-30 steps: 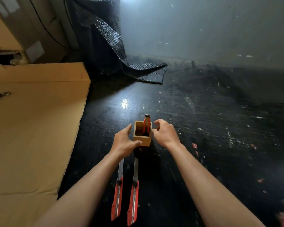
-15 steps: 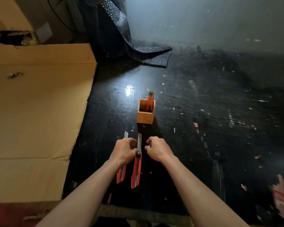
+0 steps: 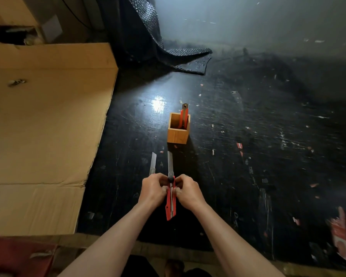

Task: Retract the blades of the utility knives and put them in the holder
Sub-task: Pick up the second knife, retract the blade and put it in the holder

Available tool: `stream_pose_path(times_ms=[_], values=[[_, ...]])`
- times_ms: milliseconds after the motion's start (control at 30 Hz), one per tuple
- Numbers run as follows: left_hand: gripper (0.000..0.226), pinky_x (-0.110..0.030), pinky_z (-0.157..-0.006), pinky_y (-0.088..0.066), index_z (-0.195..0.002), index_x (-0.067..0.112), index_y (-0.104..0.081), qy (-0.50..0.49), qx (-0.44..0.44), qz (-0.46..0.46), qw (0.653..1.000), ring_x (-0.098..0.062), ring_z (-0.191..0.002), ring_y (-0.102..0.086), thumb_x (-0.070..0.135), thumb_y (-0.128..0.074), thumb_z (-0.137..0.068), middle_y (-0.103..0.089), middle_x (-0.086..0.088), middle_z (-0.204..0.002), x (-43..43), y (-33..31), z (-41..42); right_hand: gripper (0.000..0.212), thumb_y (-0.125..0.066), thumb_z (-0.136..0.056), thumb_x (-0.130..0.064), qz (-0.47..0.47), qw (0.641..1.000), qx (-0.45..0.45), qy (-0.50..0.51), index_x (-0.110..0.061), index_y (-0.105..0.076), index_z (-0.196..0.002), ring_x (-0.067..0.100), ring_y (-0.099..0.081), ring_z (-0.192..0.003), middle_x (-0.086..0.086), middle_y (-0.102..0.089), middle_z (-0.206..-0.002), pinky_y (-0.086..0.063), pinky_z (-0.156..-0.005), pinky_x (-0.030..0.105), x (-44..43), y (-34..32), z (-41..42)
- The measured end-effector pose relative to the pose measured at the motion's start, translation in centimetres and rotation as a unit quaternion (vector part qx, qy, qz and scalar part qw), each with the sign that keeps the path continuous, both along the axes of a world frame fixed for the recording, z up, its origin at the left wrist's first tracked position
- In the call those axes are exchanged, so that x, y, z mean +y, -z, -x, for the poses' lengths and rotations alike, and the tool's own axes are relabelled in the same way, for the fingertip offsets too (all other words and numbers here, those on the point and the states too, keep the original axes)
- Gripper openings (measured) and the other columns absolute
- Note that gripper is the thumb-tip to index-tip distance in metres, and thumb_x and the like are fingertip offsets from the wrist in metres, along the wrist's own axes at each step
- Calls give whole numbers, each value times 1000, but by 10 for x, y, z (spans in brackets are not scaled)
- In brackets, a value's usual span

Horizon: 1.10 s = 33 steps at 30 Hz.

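Observation:
A small wooden holder [image 3: 177,134] stands on the black floor with one red utility knife [image 3: 183,116] upright inside it. In front of it, my left hand [image 3: 154,189] and my right hand [image 3: 186,190] both grip a red utility knife [image 3: 171,204] from either side, its long blade [image 3: 170,162] extended toward the holder. A second knife lies just left of it; only its extended blade [image 3: 153,163] shows past my left hand, the handle hidden beneath.
A large flat cardboard sheet [image 3: 44,124] covers the floor on the left. A dark textured mat [image 3: 168,47] hangs down at the back. Paper scraps [image 3: 339,232] and small debris dot the black floor at the right.
My hands left the holder and drew back to the two knives on the floor. Both now grip the right-hand knife, which looks raised slightly.

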<state>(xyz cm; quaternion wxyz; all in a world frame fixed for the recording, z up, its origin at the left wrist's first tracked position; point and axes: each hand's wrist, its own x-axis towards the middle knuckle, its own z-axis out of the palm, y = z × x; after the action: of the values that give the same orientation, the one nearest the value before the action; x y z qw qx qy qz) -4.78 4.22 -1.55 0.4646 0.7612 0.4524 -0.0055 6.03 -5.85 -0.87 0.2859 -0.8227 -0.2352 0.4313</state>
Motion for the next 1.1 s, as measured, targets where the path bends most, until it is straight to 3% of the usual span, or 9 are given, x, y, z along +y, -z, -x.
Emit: stream_pose_path(times_ms=[167, 233, 367, 500, 667, 867, 967, 1100], values=[[31, -27, -87, -61, -113, 19, -75, -42, -64, 37, 996, -3, -92, -73, 7, -79, -85, -78, 7, -99, 4, -15, -9, 24, -73, -90, -14, -61, 997, 1, 50, -28, -64, -107, 6, -71, -87, -5, -71, -100, -59, -71, 24, -1, -11, -13], [33, -27, -84, -63, -116, 18, -74, -48, -92, 53, 993, -4, -90, -75, 7, -79, -85, -78, 6, -98, 9, -24, -14, 25, -76, -86, -14, -88, 995, 4, 56, -28, -65, -103, 8, -73, -88, -3, -73, -99, -63, -76, 32, 2, -20, -21], [31, -41, -82, -65, -115, 13, -75, -47, -170, 93, 980, -14, -90, -79, 2, -76, -86, -80, -2, -97, 20, -48, -21, 27, -80, -80, -14, -161, 985, 12, 57, -25, -67, -101, 18, -76, -89, 3, -77, -98, -64, -80, 46, 7, -49, -38], [32, -37, -74, -65, -118, 7, -71, -27, -245, 158, 956, -26, -91, -79, -7, -70, -89, -79, -14, -102, 32, -86, -29, 30, -81, -82, -9, -222, 973, 12, 60, -14, -66, -107, 18, -77, -90, 6, -77, -100, -64, -82, 43, 15, -87, -55], [34, -29, -64, -63, -118, 12, -69, 8, -288, 183, 940, -18, -82, -79, -9, -64, -92, -77, -12, -101, 46, -137, -41, 28, -78, -86, -6, -289, 955, 17, 62, -7, -65, -111, 14, -77, -85, 9, -75, -102, -63, -71, 29, 30, -132, -73], [33, -36, -62, -64, -115, 9, -72, -6, -337, 154, 929, -24, -79, -80, -13, -65, -90, -81, -9, -94, 59, -181, -60, 29, -73, -91, -11, -349, 935, -15, 55, -5, -63, -116, 25, -78, -86, 17, -76, -103, -65, -76, 42, 45, -172, -87], [37, -41, -67, -64, -124, 4, -69, -19, -352, 151, 923, -28, -84, -79, -11, -68, -89, -80, -14, -100, 65, -195, -65, 35, -75, -89, -18, -372, 925, -72, 41, -10, -63, -121, 26, -78, -85, 15, -76, -101, -65, -77, 50, 50, -185, -91], [40, -44, -71, -65, -126, 7, -69, -14, -368, 141, 919, -31, -89, -79, -9, -68, -89, -80, -15, -103, 66, -211, -70, 49, -71, -93, -23, -381, 911, -158, 14, -25, -52, -139, 23, -78, -80, 10, -76, -100, -66, -70, 42, 54, -202, -93]])
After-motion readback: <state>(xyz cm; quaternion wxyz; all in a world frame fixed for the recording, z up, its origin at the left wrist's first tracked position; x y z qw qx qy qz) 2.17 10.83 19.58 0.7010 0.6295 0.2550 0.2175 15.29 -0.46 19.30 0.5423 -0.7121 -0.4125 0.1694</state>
